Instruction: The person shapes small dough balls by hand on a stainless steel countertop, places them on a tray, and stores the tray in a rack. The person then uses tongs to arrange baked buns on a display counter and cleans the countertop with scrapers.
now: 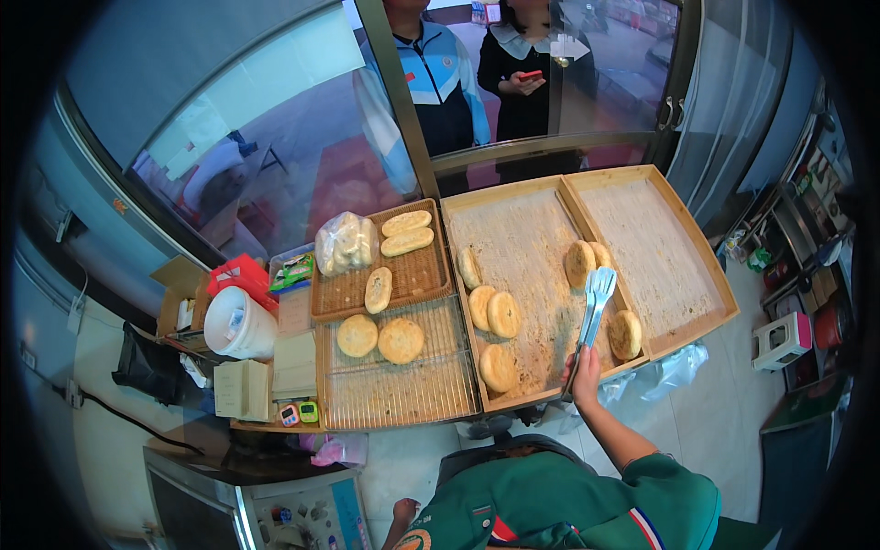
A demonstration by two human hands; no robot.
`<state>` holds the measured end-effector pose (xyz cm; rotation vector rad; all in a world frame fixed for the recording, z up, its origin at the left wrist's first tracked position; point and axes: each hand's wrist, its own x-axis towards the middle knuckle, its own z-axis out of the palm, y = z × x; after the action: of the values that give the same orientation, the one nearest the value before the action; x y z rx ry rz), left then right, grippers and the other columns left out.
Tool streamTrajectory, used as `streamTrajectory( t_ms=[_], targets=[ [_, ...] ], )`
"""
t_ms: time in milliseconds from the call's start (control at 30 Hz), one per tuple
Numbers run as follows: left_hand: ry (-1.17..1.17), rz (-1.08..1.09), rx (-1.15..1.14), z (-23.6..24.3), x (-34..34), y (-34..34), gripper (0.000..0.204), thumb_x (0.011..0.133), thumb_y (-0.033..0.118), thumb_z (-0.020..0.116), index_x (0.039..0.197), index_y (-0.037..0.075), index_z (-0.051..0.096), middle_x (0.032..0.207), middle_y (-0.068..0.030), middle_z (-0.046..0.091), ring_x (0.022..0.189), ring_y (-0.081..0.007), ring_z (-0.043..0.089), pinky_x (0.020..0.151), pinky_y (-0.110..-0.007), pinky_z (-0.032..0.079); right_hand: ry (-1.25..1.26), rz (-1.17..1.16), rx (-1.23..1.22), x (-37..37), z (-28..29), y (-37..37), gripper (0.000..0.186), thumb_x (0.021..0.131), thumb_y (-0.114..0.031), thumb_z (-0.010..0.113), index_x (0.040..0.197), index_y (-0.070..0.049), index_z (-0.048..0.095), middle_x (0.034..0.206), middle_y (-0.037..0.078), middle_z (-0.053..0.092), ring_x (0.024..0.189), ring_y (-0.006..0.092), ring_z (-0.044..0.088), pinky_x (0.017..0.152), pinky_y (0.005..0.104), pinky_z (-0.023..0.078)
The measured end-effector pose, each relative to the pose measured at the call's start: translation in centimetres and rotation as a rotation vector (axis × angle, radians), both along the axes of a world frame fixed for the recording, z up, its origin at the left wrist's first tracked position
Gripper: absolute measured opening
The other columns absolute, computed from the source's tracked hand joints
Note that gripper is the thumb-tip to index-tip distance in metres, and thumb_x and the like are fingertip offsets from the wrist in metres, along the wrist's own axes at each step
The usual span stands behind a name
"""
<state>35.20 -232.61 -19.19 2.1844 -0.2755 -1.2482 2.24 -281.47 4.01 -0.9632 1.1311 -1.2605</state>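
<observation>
Head view: grasping metal tongs (595,298) in right hand (584,378), with tips over wooden tray (527,238), just beside paired flatbreads (579,264) near divider (578,213). Cannot tell finger closure of left hand (404,511), low beside green shirt (550,495). Noted nearer tray's front edge, right of tongs: lone flatbread (625,335). Could dent or crack crust by squeezing too hard; could drop bread by pinching only its rim; could nudge lone flatbread by swinging wrist rightward too low.

white bucket (249,345) beside red bag (249,273) | two small timers (290,415) | bystander (524,115) with red phone (531,75)
</observation>
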Motion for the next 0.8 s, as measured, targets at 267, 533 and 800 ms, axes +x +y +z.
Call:
streamTrajectory(
  t_ms=[267,533,800],
  targets=[
    [-0.041,-0.036,-0.024,2.7,-0.2,-0.6,0.03,0.094,0.021,0.053,0.086,0.002,0.074,0.078,-0.0092,0.072,0.069,-0.0174,0.068,0.064,-0.032,0.054,-0.03,0.009,0.02,0.1,0.4,0.1,0.028,0.107,-0.037,0.042,0.096,-0.011,0.045,0.071,0.002,0.053,0.049,0.0092,0.051,0.042,0.0236,0.042],
    [0.048,0.008,-0.015,-0.3,-0.5,0.4,0.032,0.093,0.022,0.054,0.09,-0.003,0.074,0.085,-0.0124,0.074,0.075,-0.0221,0.07,0.069,-0.035,0.057,0.009,-0.003,0.016,0.2,0.5,0.0,0.027,0.107,-0.036,0.043,0.095,-0.012,0.044,0.068,0.001,0.051,0.047,0.0097,0.05,0.041,0.0238,0.042],
    [0.052,-0.007,0.021,-1.9,-0.3,1.0,0.031,0.093,0.022,0.055,0.094,-0.002,0.073,0.087,-0.0124,0.074,0.075,-0.0223,0.071,0.07,-0.035,0.057,-0.037,0.0,0.072,-0.1,-0.1,-0.1,0.027,0.107,-0.038,0.042,0.095,-0.014,0.044,0.072,0.002,0.054,0.049,0.0101,0.053,0.042,0.0244,0.045]
  ],
)
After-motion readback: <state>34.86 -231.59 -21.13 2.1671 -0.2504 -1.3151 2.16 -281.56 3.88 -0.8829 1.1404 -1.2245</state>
